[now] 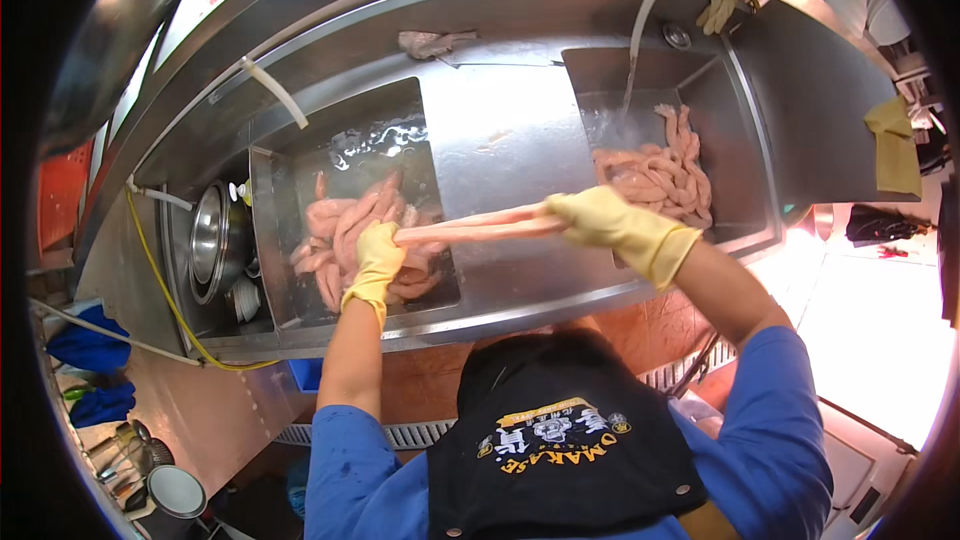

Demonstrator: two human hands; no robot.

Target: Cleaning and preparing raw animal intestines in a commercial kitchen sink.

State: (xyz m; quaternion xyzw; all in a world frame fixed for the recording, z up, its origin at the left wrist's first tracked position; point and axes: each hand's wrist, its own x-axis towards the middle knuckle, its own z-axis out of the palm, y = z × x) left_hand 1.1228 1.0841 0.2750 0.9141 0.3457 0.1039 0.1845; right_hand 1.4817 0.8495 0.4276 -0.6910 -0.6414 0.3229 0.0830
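My left hand (377,255), in a yellow rubber glove, is closed on one end of a doubled length of pale pink animal intestine (480,226) at the right side of the left basin. The stretch is held taut above the steel divider. My right hand (600,221), gloved the same way, grips its other end near the right basin. Beneath and beside my left hand, a pile of pink intestines (349,225) lies in water. Another heap of intestines (660,176) rests in the right basin, beyond my right hand.
Water runs from a white hose (646,7) into the right basin (742,142). A second hose (276,92) hangs over the left basin (262,232). Steel bowls (208,240) stand at the far left. A crumpled cloth (431,43) lies on the back ledge; a yellow glove (716,10) hangs at back right.
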